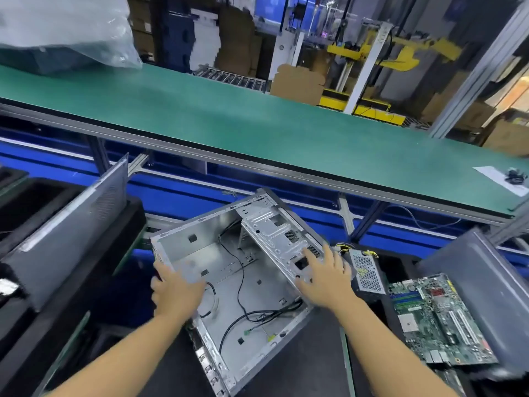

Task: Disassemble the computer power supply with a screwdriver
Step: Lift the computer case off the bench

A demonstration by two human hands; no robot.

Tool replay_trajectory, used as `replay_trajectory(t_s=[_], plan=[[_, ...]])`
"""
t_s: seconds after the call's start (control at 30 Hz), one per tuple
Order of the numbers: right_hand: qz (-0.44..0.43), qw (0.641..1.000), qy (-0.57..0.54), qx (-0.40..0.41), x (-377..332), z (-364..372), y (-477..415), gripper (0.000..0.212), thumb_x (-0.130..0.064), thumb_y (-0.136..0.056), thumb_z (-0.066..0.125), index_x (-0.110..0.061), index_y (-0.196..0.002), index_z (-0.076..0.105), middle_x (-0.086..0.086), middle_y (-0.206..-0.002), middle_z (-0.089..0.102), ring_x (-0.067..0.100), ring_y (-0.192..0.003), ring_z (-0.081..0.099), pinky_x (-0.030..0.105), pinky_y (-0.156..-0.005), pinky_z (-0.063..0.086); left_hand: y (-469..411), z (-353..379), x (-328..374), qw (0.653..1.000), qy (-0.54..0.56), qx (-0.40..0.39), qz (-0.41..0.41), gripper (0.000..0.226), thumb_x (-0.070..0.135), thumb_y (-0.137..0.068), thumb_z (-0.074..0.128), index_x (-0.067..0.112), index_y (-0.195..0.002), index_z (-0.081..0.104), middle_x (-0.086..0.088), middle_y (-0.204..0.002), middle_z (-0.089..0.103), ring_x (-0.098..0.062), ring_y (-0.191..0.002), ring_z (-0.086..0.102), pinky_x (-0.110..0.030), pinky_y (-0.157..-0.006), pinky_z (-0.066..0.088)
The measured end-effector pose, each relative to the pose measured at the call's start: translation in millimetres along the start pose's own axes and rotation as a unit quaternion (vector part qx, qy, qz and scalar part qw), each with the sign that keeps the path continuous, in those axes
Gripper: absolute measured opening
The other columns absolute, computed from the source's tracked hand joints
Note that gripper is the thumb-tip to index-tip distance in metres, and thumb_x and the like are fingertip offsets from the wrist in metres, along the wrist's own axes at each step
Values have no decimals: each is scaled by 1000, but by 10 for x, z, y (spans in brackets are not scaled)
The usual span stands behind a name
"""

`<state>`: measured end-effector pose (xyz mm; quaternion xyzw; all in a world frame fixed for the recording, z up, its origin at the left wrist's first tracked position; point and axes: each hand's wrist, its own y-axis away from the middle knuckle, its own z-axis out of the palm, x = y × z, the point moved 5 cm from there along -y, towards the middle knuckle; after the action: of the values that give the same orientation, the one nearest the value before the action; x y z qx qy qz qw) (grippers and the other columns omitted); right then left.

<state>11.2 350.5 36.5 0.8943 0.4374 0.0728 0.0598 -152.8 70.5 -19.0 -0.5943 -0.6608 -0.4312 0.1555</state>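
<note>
Supply (367,272) lies long axis pointing away, wires (343,248) at far end, beside case (197,253); left hand (176,290) grips its wall, right hand (326,277) rests flat, fingers spread.

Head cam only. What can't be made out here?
- Power supply: left edge sits behind the right hand and the case; screws too small to see.
- Left hand: fingertips smeared by motion blur at the case wall.
- Small dark item on the paper, far right: too small and too close to the frame edge to identify.
- Motherboard: markings too small to read.
- Screwdriver: nowhere in view.
</note>
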Motion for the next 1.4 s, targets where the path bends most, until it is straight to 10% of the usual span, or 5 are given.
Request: replay_trajectory(t_s=[0.13, 0.73, 0.97, 1.17, 1.4], plan=[[19, 999, -11, -29, 180, 394, -156, 63, -69, -94, 20, -47, -153, 13, 6, -163, -16, 35, -149, -10, 57, -118, 2, 245, 143, -116, 999, 5, -35, 38, 95, 0, -90, 50, 15, -154, -19, -23, -149, 22, -40, -112, 50, -43, -90, 45], [9, 993, 118, -9, 59, 318, 677, 67, -74, -90, 13, -29, -123, 50, 12, -126, 41, 31, -115, 39, 42, -87, 38, -695, 191, 758, 931, -208, -214, 209, 80, 4, -96, 49, 13, -155, -4, -17, -118, 54, -35, -100, 57, -39, -86, 47], [-22, 994, 99, -32, 188, 217, 604, 60, -65, -95, 24, -28, -138, 43, 14, -139, 37, 31, -125, 38, 44, -96, 38, -31, 431, 937, 825, -392, 66, 403, 73, 35, -91, 55, 12, -154, 25, -12, -161, 24, -28, -149, 22, -44, -119, 22], [-38, 999, -23, -8, 271, 217, 175, 67, -58, -97, 32, -34, -155, 9, 6, -164, -7, 28, -150, -3, 53, -118, 3, 833, 1184, 571, 862, -311, -277, 288, 68, 66, -95, 31, 20, -144, 40, -3, -149, 46, -28, -129, 50, -42, -102, 40], [-13, 999, 17, 29, 219, 537, 235, 62, -50, -97, 13, -35, -156, -1, 6, -164, 8, 27, -150, -11, 60, -115, 1, 1150, 1133, 474, 727, -415, -147, 526, 57, 51, -99, 19, 15, -81, 59, -13, -80, 66, -36, -70, 56, -38, -65, 39]])
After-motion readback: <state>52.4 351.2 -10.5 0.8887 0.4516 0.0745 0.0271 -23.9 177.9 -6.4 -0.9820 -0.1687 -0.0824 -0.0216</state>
